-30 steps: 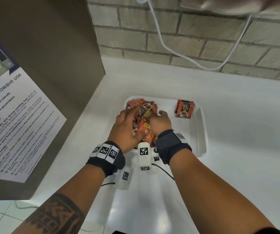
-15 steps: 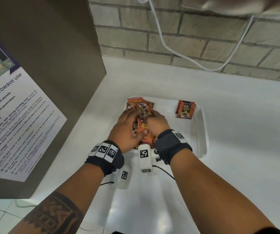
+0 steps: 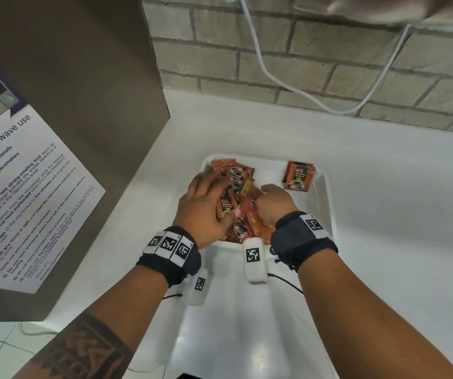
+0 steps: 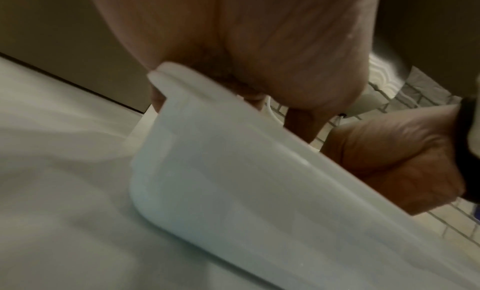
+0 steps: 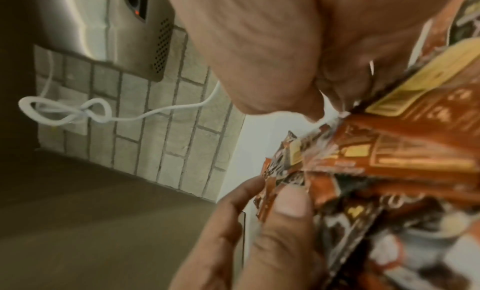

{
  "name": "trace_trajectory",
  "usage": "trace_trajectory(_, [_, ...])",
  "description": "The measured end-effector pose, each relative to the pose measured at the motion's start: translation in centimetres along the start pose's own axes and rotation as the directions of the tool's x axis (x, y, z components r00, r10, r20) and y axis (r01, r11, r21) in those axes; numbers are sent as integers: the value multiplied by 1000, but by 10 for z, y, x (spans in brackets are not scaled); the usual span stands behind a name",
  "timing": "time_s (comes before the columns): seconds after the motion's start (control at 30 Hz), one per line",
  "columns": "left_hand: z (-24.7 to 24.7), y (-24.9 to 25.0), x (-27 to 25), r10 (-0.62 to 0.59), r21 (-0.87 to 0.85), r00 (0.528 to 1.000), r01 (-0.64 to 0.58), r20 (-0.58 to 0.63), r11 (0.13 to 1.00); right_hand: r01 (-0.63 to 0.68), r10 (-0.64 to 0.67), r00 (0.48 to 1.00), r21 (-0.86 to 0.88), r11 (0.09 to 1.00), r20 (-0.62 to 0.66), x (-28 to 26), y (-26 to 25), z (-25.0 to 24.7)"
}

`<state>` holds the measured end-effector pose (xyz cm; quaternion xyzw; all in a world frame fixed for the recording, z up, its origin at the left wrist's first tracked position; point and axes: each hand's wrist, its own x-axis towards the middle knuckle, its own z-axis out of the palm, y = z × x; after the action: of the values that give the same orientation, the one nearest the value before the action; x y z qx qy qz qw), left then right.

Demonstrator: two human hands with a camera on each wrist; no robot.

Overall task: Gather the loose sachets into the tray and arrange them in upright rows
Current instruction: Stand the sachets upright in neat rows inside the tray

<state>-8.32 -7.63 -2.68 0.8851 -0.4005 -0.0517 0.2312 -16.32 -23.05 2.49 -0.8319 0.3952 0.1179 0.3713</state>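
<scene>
A white tray [image 3: 327, 206] sits on the counter. A jumbled pile of orange-brown coffee sachets [image 3: 240, 184] fills its left half. A small neat stack of sachets [image 3: 299, 175] lies flat in the far right corner. My left hand [image 3: 206, 205] lies over the pile's left side, its thumb and fingers gripping a bunch of sachets [image 5: 363, 171]. My right hand [image 3: 273, 202] is curled on the pile's right side, fingers closed on the same bunch. In the left wrist view only the tray's outer wall [image 4: 233, 171] and my left palm [image 4: 259, 37] show.
A brown panel [image 3: 83, 91] with a microwave-use notice [image 3: 23, 192] stands close on the left. A brick wall [image 3: 315, 64] with a hanging white cable [image 3: 274, 77] is behind. White counter [image 3: 397, 214] spreads right of the tray. A steel wall unit [image 5: 109, 27] hangs above.
My right hand has shifted a little to the right, off the middle of the pile. The left hand stays over the pile's left side, with more sachets showing between the hands.
</scene>
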Motion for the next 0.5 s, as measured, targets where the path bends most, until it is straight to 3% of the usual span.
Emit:
trace_trajectory(0.17, [-2, 7, 5, -22, 81, 998, 16, 63, 997, -2, -17, 994, -172, 985, -109, 1, 22, -13])
trace_trajectory(0.33, [-3, 6, 2, -16, 88, 997, 10, 73, 996, -68, 60, 998, -381, 922, -33, -8, 43, -27])
trace_trajectory(0.5, [-8, 19, 6, -32, 117, 995, 21, 96, 993, -36, 32, 999, -432, 901, -17, -11, 53, -26])
